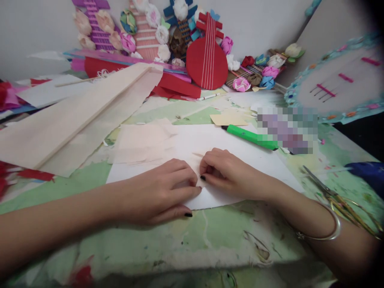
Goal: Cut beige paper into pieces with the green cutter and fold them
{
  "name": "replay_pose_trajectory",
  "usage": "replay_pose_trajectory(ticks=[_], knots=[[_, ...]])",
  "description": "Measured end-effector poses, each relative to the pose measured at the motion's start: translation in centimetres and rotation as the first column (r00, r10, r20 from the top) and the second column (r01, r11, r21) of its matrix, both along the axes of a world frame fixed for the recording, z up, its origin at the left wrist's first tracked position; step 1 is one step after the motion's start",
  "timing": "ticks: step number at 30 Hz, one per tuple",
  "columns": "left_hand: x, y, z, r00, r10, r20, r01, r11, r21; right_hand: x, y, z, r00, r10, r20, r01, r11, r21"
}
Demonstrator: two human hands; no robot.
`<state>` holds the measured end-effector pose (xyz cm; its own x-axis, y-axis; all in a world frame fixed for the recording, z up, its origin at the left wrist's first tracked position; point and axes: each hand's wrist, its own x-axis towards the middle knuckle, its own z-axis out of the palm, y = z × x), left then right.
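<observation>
A small piece of pale peach crepe paper (195, 157) lies between my two hands, over a white sheet of paper (264, 176). My right hand (229, 174) pinches the piece from the right, its thumb and curled fingers together. From the left, the bent fingers of my left hand (168, 190) close on the near side of the same piece. Its thumb rests lower, close to the sheet's front edge. Most of the piece is hidden by my fingers. A stack of cut peach crepe paper (144, 142) sits on the sheet's left part.
Behind the sheet lies a green marker-like tool (252, 137) beside a yellow paper piece (229, 119). Scissors (330, 194) are by my right forearm. Folded cream paper (81, 116) spreads at left. A red paper lute (207, 62) and paper flowers (241, 84) stand along the wall.
</observation>
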<state>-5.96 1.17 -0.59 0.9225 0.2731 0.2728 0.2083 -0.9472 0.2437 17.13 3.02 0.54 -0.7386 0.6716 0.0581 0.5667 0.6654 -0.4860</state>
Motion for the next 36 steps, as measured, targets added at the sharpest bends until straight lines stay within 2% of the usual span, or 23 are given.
replay_pose_trajectory(ticks=[9, 15, 22, 26, 30, 34, 36], knots=[[0.2, -0.1, -0.1, 1.000, -0.030, -0.005, 0.030, 0.998, 0.055, 0.1, -0.2, 0.1, 1.000, -0.028, -0.007, 0.027, 0.999, -0.018], [0.1, -0.4, -0.1, 1.000, -0.022, 0.010, 0.021, 0.999, 0.042, 0.6, -0.4, 0.8, 0.999, 0.035, 0.007, -0.034, 0.996, -0.078], [0.2, -0.2, -0.1, 1.000, -0.024, 0.009, 0.024, 0.999, 0.045, 0.3, -0.7, 0.8, 0.994, -0.104, 0.013, 0.105, 0.984, -0.141], [0.1, -0.3, -0.2, 0.999, 0.005, -0.042, -0.003, 0.998, 0.058, 0.9, -0.4, 1.1, 0.989, -0.137, 0.057, 0.144, 0.978, -0.151], [0.0, -0.4, -0.3, 0.996, 0.043, -0.077, -0.034, 0.993, 0.109, 1.8, -0.1, 1.7, 0.993, -0.115, 0.034, 0.118, 0.988, -0.098], [-0.1, -0.1, -0.4, 0.994, 0.104, -0.042, -0.094, 0.977, 0.191, 2.0, -0.3, 2.0, 0.999, -0.023, -0.033, 0.026, 0.996, 0.081], [-0.2, 0.1, -0.4, 0.992, 0.121, -0.038, -0.110, 0.972, 0.206, 1.8, -0.6, 2.0, 0.999, 0.052, -0.011, -0.050, 0.988, 0.149]])
